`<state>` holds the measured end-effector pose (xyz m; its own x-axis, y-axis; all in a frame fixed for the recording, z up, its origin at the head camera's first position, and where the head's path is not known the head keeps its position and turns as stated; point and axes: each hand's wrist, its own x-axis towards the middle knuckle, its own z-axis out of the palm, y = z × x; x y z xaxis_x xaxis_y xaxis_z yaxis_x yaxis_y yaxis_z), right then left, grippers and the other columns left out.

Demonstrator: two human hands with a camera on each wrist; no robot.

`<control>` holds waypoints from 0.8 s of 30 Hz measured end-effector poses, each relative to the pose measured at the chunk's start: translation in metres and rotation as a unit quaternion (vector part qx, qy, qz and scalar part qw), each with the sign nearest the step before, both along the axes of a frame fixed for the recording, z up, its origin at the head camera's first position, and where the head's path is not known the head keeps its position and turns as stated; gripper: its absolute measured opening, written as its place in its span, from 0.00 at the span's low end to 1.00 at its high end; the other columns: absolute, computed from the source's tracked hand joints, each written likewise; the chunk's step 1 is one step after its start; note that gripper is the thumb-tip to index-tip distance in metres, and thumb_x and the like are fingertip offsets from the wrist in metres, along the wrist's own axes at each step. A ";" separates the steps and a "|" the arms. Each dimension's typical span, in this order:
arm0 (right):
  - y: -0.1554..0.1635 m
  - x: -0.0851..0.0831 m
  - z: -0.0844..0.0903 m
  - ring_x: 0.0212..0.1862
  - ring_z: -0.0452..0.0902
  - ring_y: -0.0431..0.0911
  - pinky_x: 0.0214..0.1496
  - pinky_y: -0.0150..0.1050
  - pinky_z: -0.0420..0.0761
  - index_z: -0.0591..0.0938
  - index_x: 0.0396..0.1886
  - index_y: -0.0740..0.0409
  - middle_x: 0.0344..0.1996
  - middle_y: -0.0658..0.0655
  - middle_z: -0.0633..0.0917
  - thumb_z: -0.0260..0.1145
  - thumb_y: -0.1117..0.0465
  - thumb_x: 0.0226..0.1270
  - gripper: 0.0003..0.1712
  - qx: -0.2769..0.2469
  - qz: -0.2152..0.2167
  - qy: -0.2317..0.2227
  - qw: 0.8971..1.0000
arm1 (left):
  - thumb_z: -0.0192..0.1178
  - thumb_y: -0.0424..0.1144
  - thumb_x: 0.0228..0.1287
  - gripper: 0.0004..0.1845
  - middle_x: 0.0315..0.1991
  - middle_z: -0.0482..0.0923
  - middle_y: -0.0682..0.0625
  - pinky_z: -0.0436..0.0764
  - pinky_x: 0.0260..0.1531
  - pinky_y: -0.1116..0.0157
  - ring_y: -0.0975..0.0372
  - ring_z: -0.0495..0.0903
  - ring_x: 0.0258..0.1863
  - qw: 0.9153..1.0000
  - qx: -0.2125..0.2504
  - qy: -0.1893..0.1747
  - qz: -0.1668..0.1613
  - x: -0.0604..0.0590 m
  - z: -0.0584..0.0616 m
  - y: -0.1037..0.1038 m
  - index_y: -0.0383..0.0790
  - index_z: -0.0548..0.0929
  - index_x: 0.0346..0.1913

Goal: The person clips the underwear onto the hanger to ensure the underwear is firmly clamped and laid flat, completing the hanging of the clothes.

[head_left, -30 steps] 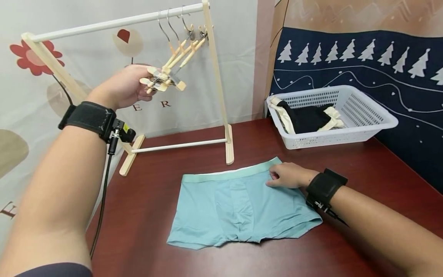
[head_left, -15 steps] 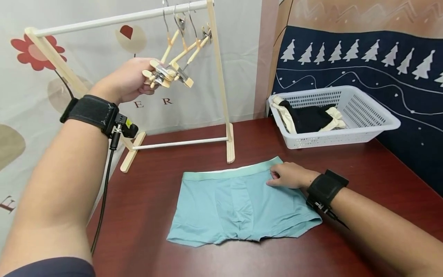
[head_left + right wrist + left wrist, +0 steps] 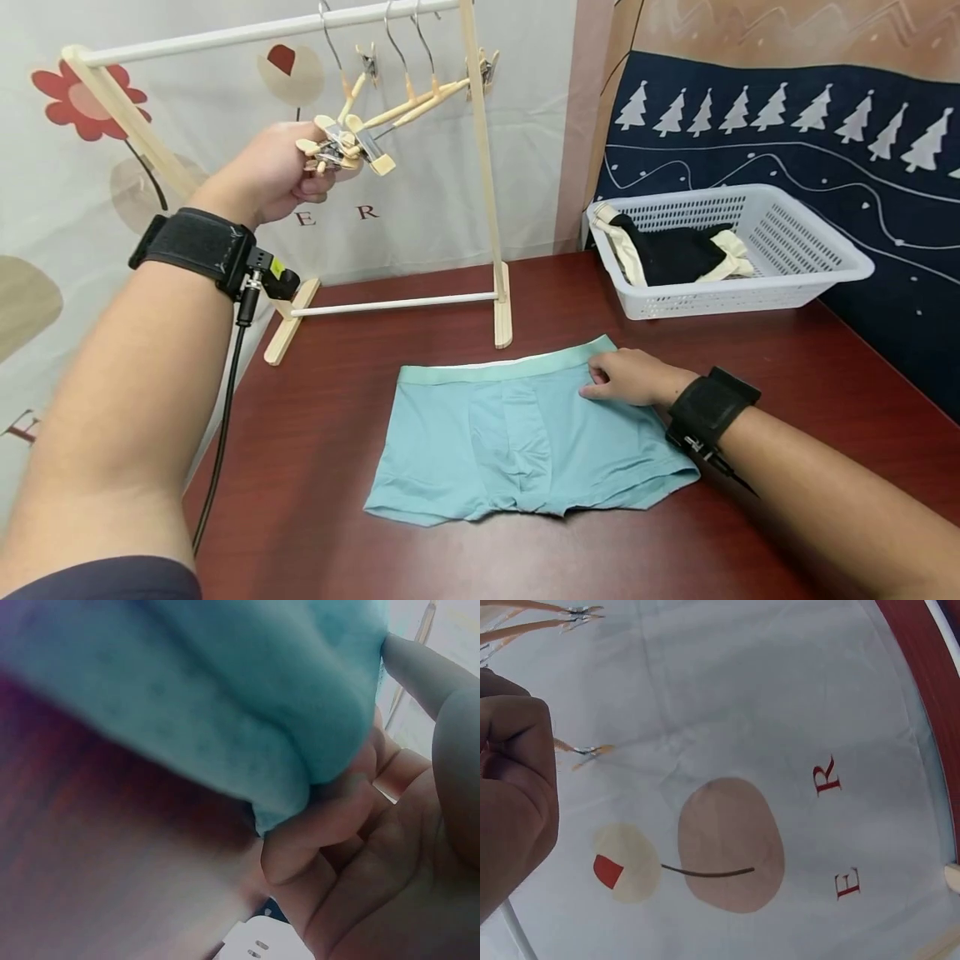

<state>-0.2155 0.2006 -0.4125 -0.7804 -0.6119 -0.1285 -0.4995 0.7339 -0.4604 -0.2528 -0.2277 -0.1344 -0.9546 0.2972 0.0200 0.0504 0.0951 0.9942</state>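
Left hand (image 3: pixel 281 171): fingers curled tight round the clip ends of the wooden hangers (image 3: pixel 352 143) (three hooks counted on the rail (image 3: pixel 262 33)). Right hand (image 3: pixel 626 379): fingers bent, the corner of one teal underwear (image 3: pixel 517 442) pinched at the waistband, spread flat on the counter (image 3: pixel 337 417).

A white basket (image 3: pixel 810 275) of dark clothes (image 3: pixel 667 250) sits on the red-brown table (image 3: pixel 810 375).
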 end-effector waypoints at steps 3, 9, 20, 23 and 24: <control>0.000 0.001 -0.001 0.18 0.62 0.39 0.25 0.33 0.62 0.70 0.19 0.49 0.15 0.45 0.67 0.67 0.47 0.68 0.23 -0.001 0.001 -0.001 1.000 | 0.34 0.34 0.79 0.18 0.18 0.70 0.53 0.46 0.19 0.66 0.66 0.57 0.10 1.000 -0.001 -0.011 -0.004 0.000 -0.004 0.001 0.36 0.75 0.36; 0.000 0.003 0.000 0.19 0.62 0.39 0.25 0.33 0.62 0.70 0.19 0.49 0.15 0.45 0.67 0.68 0.46 0.68 0.23 -0.005 -0.004 0.008 1.000 | 0.36 0.39 0.81 0.21 0.17 0.70 0.53 0.46 0.18 0.68 0.66 0.58 0.10 0.999 0.016 -0.031 0.008 -0.001 -0.004 0.003 0.37 0.77 0.34; 0.000 0.003 0.000 0.19 0.62 0.39 0.25 0.33 0.62 0.70 0.19 0.49 0.15 0.45 0.67 0.68 0.46 0.68 0.23 -0.002 -0.009 0.012 1.000 | 0.38 0.39 0.79 0.22 0.13 0.67 0.52 0.45 0.20 0.68 0.64 0.60 0.11 0.991 0.090 -0.049 0.090 0.000 0.001 -0.008 0.38 0.77 0.27; -0.001 0.002 -0.001 0.19 0.61 0.39 0.26 0.33 0.61 0.70 0.19 0.49 0.16 0.46 0.67 0.68 0.46 0.68 0.23 -0.005 -0.011 0.018 1.000 | 0.40 0.38 0.79 0.21 0.15 0.68 0.52 0.45 0.19 0.68 0.64 0.60 0.10 0.989 0.103 -0.035 0.102 0.000 0.002 -0.010 0.38 0.76 0.26; -0.001 0.002 -0.001 0.19 0.61 0.39 0.26 0.33 0.61 0.70 0.19 0.49 0.16 0.46 0.67 0.68 0.46 0.68 0.23 -0.004 -0.011 0.019 1.000 | 0.41 0.38 0.79 0.21 0.15 0.69 0.51 0.45 0.19 0.68 0.64 0.60 0.10 0.988 0.105 -0.032 0.105 0.000 0.002 -0.011 0.37 0.76 0.26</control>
<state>-0.2136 0.1998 -0.4134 -0.7977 -0.5959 -0.0927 -0.5013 0.7406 -0.4474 -0.2527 -0.2386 -0.1325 -0.9961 0.0880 -0.0032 -0.0130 -0.1111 0.9937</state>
